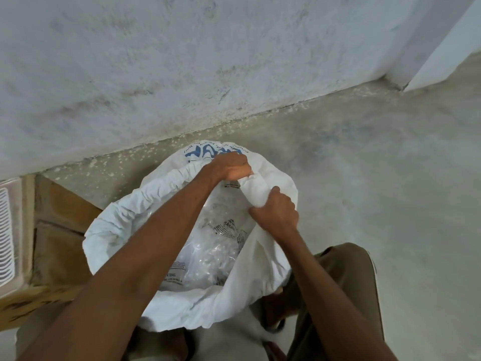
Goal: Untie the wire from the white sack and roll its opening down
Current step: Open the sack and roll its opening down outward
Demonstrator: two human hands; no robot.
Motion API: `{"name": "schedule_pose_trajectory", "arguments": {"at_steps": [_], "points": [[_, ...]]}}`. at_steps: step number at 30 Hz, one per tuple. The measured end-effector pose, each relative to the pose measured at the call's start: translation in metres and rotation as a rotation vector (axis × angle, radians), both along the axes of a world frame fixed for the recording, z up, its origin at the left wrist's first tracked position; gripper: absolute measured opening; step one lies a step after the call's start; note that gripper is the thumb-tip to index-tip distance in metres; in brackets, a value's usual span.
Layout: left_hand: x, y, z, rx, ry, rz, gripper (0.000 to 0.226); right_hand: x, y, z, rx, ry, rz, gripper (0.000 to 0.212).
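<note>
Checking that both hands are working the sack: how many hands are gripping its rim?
2. The left hand clutches the far rim of the white woven sack; the right hand bunches the rim beside it, on the right. No other hands are in view.

Both hands, left hand point(232, 169) and right hand point(277, 211), grip the white sack point(166, 196) rim

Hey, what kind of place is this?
Probably a storeroom or utility corner: bare concrete floor, stained plaster wall, and cardboard boxes beside the white sack.
</note>
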State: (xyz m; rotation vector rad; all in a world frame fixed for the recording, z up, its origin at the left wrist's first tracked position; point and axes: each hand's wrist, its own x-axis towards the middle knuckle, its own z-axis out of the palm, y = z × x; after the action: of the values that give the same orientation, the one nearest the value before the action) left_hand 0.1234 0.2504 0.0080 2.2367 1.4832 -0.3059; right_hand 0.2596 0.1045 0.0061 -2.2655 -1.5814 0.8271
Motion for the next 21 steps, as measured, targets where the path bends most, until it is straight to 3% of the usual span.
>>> {"name": "schedule_pose_trajectory", "arguments": {"at_steps": [2, 4, 6, 8, 10, 13, 15, 18, 21], "points": [[0.003, -0.005, -0.001, -0.022, 0.002, -0.064, 0.035, 0.002, -0.004, -0.002, -0.007, 0.084, -0.009, 0.039], [0.000, -0.016, 0.001, 0.013, -0.111, -0.140, 0.030, 0.010, 0.002, 0.001, -0.070, 0.292, -0.005, 0.028], [-0.004, -0.029, 0.004, -0.022, -0.274, -0.189, 0.028, 0.021, 0.010, 0.010, -0.144, 0.509, -0.039, 0.033], [-0.004, -0.037, 0.007, -0.037, -0.286, -0.188, 0.026, 0.029, 0.015, 0.017, -0.223, 0.637, -0.034, 0.040], [0.000, -0.039, 0.012, 0.041, -0.189, -0.181, 0.028, 0.027, 0.013, 0.016, -0.158, 0.595, 0.032, 0.038], [0.010, -0.041, 0.022, 0.105, -0.081, -0.112, 0.037, 0.006, -0.006, -0.006, 0.004, 0.098, 0.014, 0.072], [0.015, -0.041, 0.027, 0.093, -0.058, -0.039, 0.037, -0.005, -0.030, -0.013, 0.097, -0.067, -0.111, 0.083], [0.019, -0.044, 0.032, 0.022, -0.005, -0.066, 0.029, -0.006, -0.044, -0.014, 0.026, 0.210, -0.223, 0.062], [0.018, -0.059, 0.036, -0.018, -0.176, -0.169, 0.025, 0.004, -0.039, -0.010, -0.004, 0.418, -0.281, 0.054]]}}
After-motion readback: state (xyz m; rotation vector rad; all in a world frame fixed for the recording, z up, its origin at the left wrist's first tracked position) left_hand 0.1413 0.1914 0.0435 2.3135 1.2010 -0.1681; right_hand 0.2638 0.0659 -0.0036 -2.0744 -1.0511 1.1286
